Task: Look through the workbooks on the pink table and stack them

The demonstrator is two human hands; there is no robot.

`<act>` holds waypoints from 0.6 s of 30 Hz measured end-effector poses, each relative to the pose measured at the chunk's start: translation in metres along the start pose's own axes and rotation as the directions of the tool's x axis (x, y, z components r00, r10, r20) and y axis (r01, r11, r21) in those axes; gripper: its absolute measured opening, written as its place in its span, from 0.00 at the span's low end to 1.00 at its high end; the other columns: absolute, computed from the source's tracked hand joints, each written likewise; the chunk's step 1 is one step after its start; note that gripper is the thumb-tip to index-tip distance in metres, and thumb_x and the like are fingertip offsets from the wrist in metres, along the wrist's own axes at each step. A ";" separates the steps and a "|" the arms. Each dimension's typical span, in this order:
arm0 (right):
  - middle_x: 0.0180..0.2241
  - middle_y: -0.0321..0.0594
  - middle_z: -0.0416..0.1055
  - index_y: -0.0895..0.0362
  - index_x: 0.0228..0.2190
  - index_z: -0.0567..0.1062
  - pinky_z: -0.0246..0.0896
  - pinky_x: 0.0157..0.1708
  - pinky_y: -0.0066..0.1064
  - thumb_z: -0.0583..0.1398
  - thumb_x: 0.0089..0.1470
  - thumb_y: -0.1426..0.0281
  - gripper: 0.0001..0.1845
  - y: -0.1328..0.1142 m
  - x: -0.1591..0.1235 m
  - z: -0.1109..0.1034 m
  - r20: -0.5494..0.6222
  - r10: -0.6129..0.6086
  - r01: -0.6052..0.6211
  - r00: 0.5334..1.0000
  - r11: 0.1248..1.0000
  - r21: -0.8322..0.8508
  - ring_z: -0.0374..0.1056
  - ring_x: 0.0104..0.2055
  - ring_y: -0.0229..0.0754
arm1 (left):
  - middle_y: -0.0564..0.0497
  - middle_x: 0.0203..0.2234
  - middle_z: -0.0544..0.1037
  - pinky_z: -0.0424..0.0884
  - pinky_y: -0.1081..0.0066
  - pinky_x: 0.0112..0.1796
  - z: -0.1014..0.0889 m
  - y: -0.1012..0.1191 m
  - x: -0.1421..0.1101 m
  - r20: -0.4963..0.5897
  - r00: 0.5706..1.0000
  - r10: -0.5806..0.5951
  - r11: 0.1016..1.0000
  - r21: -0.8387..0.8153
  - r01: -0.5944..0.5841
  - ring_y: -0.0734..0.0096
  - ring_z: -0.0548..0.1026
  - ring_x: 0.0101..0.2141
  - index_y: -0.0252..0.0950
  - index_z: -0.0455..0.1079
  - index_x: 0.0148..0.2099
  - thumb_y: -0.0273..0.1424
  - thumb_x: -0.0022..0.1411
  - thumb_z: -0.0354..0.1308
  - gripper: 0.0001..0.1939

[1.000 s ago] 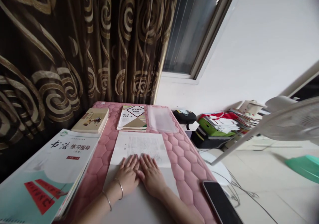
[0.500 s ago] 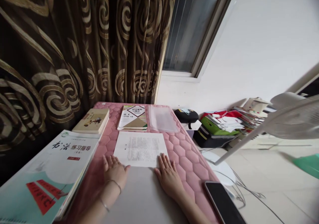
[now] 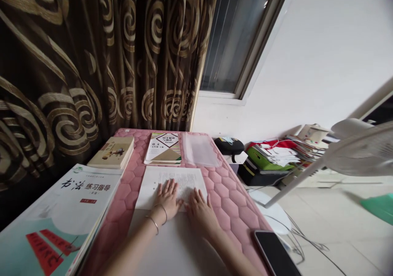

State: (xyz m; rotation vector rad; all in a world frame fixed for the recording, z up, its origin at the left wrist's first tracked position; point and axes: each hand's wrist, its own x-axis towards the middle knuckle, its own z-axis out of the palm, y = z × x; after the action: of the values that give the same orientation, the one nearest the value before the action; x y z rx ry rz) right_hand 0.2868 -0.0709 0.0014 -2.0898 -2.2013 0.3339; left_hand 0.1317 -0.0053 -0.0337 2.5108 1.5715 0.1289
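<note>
At far left lies a calligraphy workbook point(image 3: 73, 212) with red and teal cover, and beyond it a small book point(image 3: 112, 152), both on the pink quilted mat point(image 3: 233, 210). The left grip point(image 3: 167, 198) is open and lies flat on the printed paper sheet point(image 3: 181, 178), holding nothing closed, with fingers spread. The sheet's long axis points away from the person, and its lower edge is at the hands. The right grip point(image 3: 201, 218) is also open, and its fingertips are on the sheet's lower right corner, so the left grip is more over the paper. Beyond the sheet are a study workbook point(image 3: 162, 149) and a clear plastic sleeve point(image 3: 199, 150). At the mat's right edge, near the bottom, lies a black phone point(image 3: 274, 253).
</note>
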 end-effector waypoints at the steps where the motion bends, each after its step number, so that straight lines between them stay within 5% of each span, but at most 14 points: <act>1: 0.67 0.53 0.44 0.66 0.64 0.56 0.34 0.66 0.50 0.44 0.64 0.62 0.32 -0.008 0.012 -0.003 -0.014 -0.035 0.036 0.999 0.999 0.031 0.38 0.69 0.55 | 0.47 0.69 0.42 0.39 0.48 0.64 0.000 0.001 0.000 0.004 1.000 0.000 1.000 0.002 0.000 0.56 0.41 0.68 0.36 0.43 0.71 0.44 0.67 0.38 0.34; 4: 0.68 0.50 0.40 0.65 0.64 0.55 0.39 0.65 0.45 0.43 0.66 0.61 0.32 -0.033 0.057 -0.003 -0.080 -0.134 0.143 0.988 0.981 0.132 0.36 0.70 0.52 | 0.45 0.69 0.46 0.39 0.47 0.64 -0.005 0.005 -0.001 0.015 1.000 -0.002 1.000 0.002 0.001 0.53 0.43 0.67 0.35 0.44 0.70 0.41 0.66 0.40 0.34; 9: 0.68 0.48 0.42 0.62 0.64 0.55 0.34 0.66 0.46 0.41 0.66 0.60 0.31 -0.048 0.118 0.010 -0.069 -0.126 0.137 0.990 0.975 0.174 0.35 0.70 0.49 | 0.41 0.67 0.52 0.40 0.44 0.63 -0.011 0.009 -0.004 -0.018 1.000 0.019 0.999 -0.026 -0.019 0.50 0.45 0.67 0.36 0.47 0.70 0.42 0.65 0.43 0.34; 14: 0.68 0.52 0.39 0.69 0.65 0.49 0.29 0.66 0.43 0.42 0.66 0.59 0.35 -0.005 0.122 0.014 -0.088 0.035 -0.029 0.996 0.997 0.070 0.34 0.70 0.49 | 0.41 0.68 0.47 0.43 0.51 0.64 -0.006 0.001 -0.003 -0.050 0.997 -0.055 0.998 -0.006 0.055 0.57 0.46 0.67 0.30 0.46 0.70 0.44 0.65 0.41 0.36; 18: 0.68 0.52 0.38 0.69 0.65 0.47 0.27 0.66 0.42 0.41 0.65 0.57 0.37 0.027 0.113 0.013 -0.109 0.094 -0.093 0.990 0.996 0.017 0.33 0.70 0.49 | 0.36 0.67 0.47 0.42 0.45 0.62 -0.012 -0.010 0.001 -0.071 0.953 -0.294 0.952 0.063 0.299 0.51 0.47 0.67 0.26 0.49 0.69 0.44 0.66 0.38 0.36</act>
State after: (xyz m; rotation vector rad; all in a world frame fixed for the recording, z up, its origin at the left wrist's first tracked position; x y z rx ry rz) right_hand 0.3034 0.0411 -0.0265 -2.1546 -2.0404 0.2317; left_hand 0.1220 0.0014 -0.0237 2.3057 1.9899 0.1097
